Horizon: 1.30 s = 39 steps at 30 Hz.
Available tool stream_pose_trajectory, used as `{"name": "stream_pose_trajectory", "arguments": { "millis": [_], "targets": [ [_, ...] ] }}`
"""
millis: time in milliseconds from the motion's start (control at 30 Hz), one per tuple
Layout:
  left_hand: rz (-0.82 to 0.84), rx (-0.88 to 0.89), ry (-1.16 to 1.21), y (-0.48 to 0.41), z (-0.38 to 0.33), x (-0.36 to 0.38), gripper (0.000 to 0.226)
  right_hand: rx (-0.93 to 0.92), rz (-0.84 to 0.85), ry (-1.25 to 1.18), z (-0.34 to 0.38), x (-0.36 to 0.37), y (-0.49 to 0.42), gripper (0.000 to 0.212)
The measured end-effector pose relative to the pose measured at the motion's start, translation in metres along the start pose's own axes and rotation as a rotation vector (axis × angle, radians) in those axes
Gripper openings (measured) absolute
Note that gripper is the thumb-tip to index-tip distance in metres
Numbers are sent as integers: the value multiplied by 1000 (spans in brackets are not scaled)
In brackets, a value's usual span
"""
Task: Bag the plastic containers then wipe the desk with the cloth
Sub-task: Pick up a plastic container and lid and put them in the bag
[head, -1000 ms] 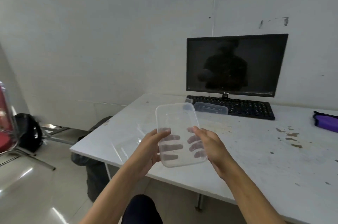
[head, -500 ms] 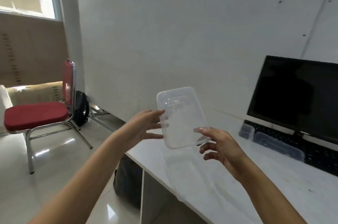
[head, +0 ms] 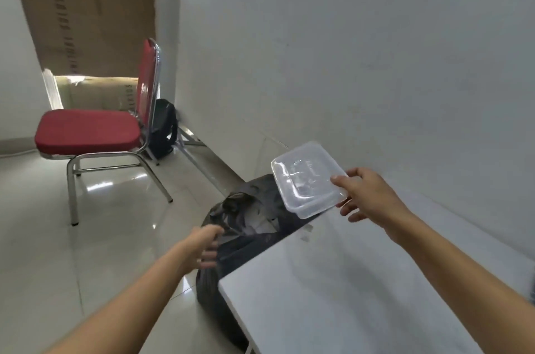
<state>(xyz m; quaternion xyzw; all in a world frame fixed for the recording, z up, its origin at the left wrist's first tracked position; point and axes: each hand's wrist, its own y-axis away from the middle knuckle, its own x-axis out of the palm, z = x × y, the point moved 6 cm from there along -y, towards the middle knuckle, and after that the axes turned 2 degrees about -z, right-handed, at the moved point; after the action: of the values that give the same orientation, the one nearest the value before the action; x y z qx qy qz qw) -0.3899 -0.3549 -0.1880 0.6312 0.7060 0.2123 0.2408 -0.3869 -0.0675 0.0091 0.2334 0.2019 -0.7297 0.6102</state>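
A clear plastic container (head: 307, 178) is held in the air by my right hand (head: 366, 193), which grips its near right edge with thumb on top. It hangs over the desk's left end, just above a black rubbish bag (head: 254, 226) standing on the floor beside the white desk (head: 362, 281). My left hand (head: 204, 246) is down at the bag's near rim, fingers curled on the black plastic. The bag's mouth is partly open with crumpled pale things inside. No cloth is in view.
A red padded chair (head: 89, 130) with chrome legs stands on the glossy tiled floor at left. A black backpack (head: 163, 128) leans behind it against the wall. Cardboard (head: 86, 12) covers the far corner. The white wall runs close along the desk's far side.
My view has swung left and down from the monitor to the floor. My left hand let go of the container and dropped to the bag. My right hand carried the container over the bag.
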Motion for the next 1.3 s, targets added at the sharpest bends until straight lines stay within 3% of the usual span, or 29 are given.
{"name": "stream_pose_trajectory", "arguments": {
  "millis": [167, 233, 333, 433, 467, 600, 800, 900, 1000, 1300],
  "targets": [
    [30, -246, 254, -63, 31, 32, 63, 14, 158, 231, -13, 61, -65, 28],
    [11, -260, 404, -84, 34, 44, 63, 42, 254, 329, -20, 84, -86, 27],
    [-65, -179, 586, -132, 46, 50, 95, 122, 400, 409, -30, 117, -115, 27],
    [-122, -33, 692, -144, 36, 48, 87, 273, 464, 380, -45, 135, -138, 35],
    [-130, 28, 679, -140, 26, 46, 85, 328, 455, 354, -51, 139, -147, 39],
    [-141, 219, 521, -119, 0, 43, 117, 487, 432, 288, -72, 156, -169, 43],
    [-75, 394, 367, -86, -33, 47, 93, 556, 513, 103, -83, 194, -162, 62],
    [-17, 427, 325, -72, -44, 49, 50, 387, 500, 421, -83, 186, -162, 57],
    [58, 392, 313, -62, -48, 53, 33, 187, 457, 558, -62, 163, -155, 42],
    [87, 281, 18, 7, -59, 47, 50, -40, 289, 359, 2, 47, -56, 22]
  ]
}}
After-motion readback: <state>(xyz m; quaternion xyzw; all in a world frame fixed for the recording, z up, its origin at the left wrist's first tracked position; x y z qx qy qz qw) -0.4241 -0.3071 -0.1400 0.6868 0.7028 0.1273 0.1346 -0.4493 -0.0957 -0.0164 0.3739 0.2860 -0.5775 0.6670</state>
